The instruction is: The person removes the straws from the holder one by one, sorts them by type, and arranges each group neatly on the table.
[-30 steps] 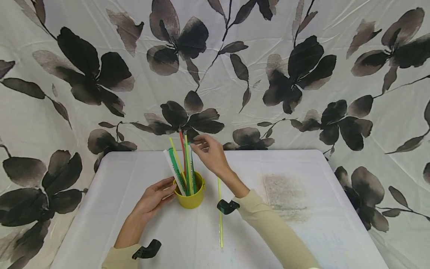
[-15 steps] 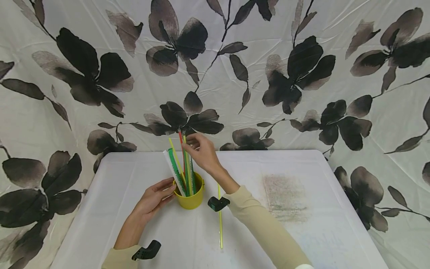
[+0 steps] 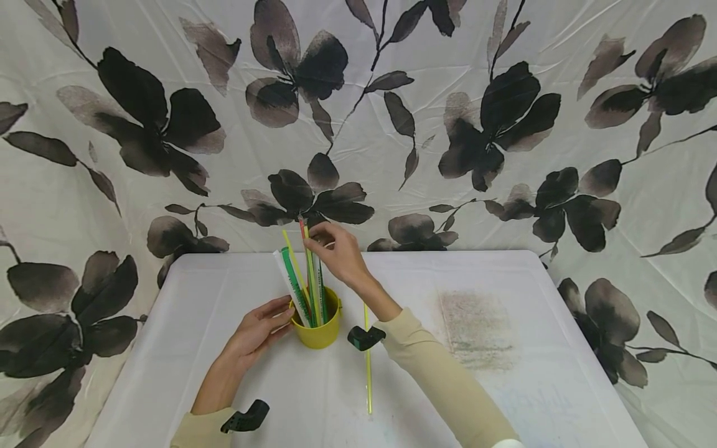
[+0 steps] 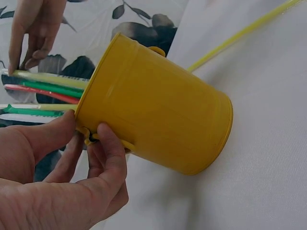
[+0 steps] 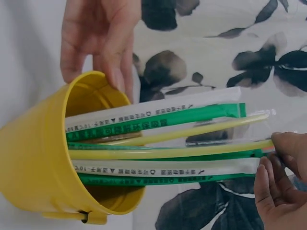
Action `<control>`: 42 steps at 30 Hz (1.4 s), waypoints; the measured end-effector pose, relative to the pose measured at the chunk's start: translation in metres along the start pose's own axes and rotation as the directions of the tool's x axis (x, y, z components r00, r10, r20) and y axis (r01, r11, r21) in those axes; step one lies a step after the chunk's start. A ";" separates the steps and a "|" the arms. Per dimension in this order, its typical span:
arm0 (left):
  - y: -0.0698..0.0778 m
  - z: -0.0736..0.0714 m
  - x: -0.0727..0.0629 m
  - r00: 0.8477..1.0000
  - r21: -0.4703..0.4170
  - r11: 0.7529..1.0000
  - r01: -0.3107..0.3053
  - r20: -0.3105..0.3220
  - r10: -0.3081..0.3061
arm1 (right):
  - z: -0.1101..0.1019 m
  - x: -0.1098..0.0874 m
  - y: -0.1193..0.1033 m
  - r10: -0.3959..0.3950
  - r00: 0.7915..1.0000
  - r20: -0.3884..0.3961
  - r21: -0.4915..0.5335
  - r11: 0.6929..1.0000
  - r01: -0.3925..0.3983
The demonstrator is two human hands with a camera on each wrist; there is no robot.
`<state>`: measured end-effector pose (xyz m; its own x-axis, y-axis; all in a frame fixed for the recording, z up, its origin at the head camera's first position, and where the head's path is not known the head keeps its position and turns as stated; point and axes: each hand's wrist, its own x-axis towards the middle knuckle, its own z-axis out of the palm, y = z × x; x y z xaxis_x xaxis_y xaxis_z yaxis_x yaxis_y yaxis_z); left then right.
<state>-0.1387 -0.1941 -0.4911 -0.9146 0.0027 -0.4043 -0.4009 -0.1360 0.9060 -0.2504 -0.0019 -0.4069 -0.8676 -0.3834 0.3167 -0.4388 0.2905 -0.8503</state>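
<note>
A small yellow bucket (image 3: 318,337) stands upright on the table, holding several straws: paper-wrapped ones in green (image 5: 211,114) and white (image 5: 220,166), plus yellow and red ones in clear film. My left hand (image 3: 260,330) pinches the bucket's rim near the handle lug (image 4: 91,138), thumb at the edge and fingers curled outside. Above the bucket, my right hand (image 3: 338,249) pinches the upper end of a yellow straw (image 5: 192,153) between thumb and fingers. The lower ends of the straws are hidden inside the bucket.
One yellow straw (image 3: 368,379) lies on the white table (image 3: 420,398) to the right of the bucket, partly under the right forearm. A brownish smudge (image 3: 476,330) marks the tabletop farther right. A floral cloth (image 3: 392,155) hangs behind the table.
My right hand has shifted a little to the left over the straw tops and now pinches a yellow straw. The left hand and the bucket have stayed in place.
</note>
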 end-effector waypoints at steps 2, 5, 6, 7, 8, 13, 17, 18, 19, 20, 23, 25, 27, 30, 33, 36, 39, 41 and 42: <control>0.000 0.000 0.000 1.000 -0.005 1.000 0.001 -0.002 -0.001 | -0.004 -0.001 -0.001 0.008 1.000 0.006 0.028 1.000 -0.008; -0.001 0.000 0.001 1.000 -0.008 1.000 0.000 -0.002 0.000 | -0.010 -0.003 -0.003 -0.002 1.000 0.014 0.091 0.996 0.000; -0.001 0.000 0.001 1.000 -0.009 1.000 0.001 -0.001 -0.001 | -0.013 -0.003 -0.004 -0.006 1.000 0.016 0.115 0.993 0.004; -0.001 0.000 0.001 1.000 -0.009 1.000 0.002 -0.001 -0.002 | -0.015 -0.003 -0.005 -0.010 1.000 0.015 0.132 0.991 0.008; -0.001 0.000 0.001 1.000 -0.008 1.000 0.002 0.000 -0.002 | -0.017 -0.003 -0.006 -0.017 1.000 0.012 0.146 0.989 0.015; -0.001 0.000 0.001 1.000 -0.005 1.000 0.000 0.001 0.000 | -0.028 -0.003 -0.012 -0.033 0.999 -0.032 0.162 0.986 0.037; -0.002 0.000 0.001 1.000 -0.004 1.000 0.000 0.000 0.000 | -0.038 -0.002 -0.017 -0.051 0.997 -0.062 0.192 0.979 0.062; -0.002 0.000 0.001 1.000 -0.004 1.000 0.000 0.000 0.000 | -0.041 -0.002 -0.019 -0.058 0.996 -0.068 0.201 0.977 0.071; -0.002 0.000 0.001 1.000 -0.006 1.000 0.001 -0.002 -0.001 | -0.043 -0.002 -0.021 -0.064 0.995 -0.073 0.215 0.973 0.079; -0.002 0.001 0.002 1.000 -0.007 1.000 0.001 -0.002 -0.001 | -0.046 -0.001 -0.022 -0.070 0.994 -0.081 0.226 0.970 0.086; -0.002 0.001 0.002 1.000 -0.009 1.000 0.001 -0.005 -0.001 | -0.054 0.000 -0.025 -0.079 0.991 -0.106 0.255 0.961 0.104; -0.002 0.001 0.002 1.000 -0.005 1.000 0.003 -0.010 -0.003 | -0.060 0.000 -0.027 -0.077 0.989 -0.126 0.288 0.951 0.110; -0.001 0.001 0.002 1.000 -0.002 1.000 0.003 -0.011 -0.003 | -0.066 0.001 -0.028 -0.071 0.987 -0.144 0.317 0.941 0.114; -0.001 0.001 0.002 1.000 0.001 1.000 0.004 -0.011 -0.004 | -0.075 0.001 -0.028 -0.067 0.984 -0.164 0.366 0.922 0.124; -0.001 0.001 0.002 1.000 0.003 1.000 0.004 -0.005 -0.004 | -0.084 0.001 -0.028 -0.052 0.982 -0.181 0.393 0.912 0.121; 0.000 0.001 0.001 1.000 0.000 1.000 0.004 -0.008 -0.004 | -0.094 0.001 -0.027 -0.031 0.978 -0.207 0.403 0.908 0.114; -0.001 0.001 0.001 1.000 -0.002 1.000 0.003 -0.007 -0.003 | -0.103 0.000 -0.024 -0.011 0.971 -0.237 0.414 0.904 0.112; -0.001 0.001 0.001 1.000 -0.005 1.000 0.003 -0.009 -0.003 | -0.109 -0.002 -0.022 -0.006 0.968 -0.252 0.418 0.901 0.114; -0.001 0.001 0.000 1.000 -0.005 1.000 0.002 -0.009 -0.002 | -0.111 -0.003 -0.021 -0.001 0.967 -0.256 0.423 0.899 0.113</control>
<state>-0.1388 -0.1929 -0.4917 -0.9132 -0.0057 -0.4074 -0.4026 -0.1412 0.9044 -0.2647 0.0907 -0.3437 -0.8982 -0.1464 0.4145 -0.3934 -0.1531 -0.9065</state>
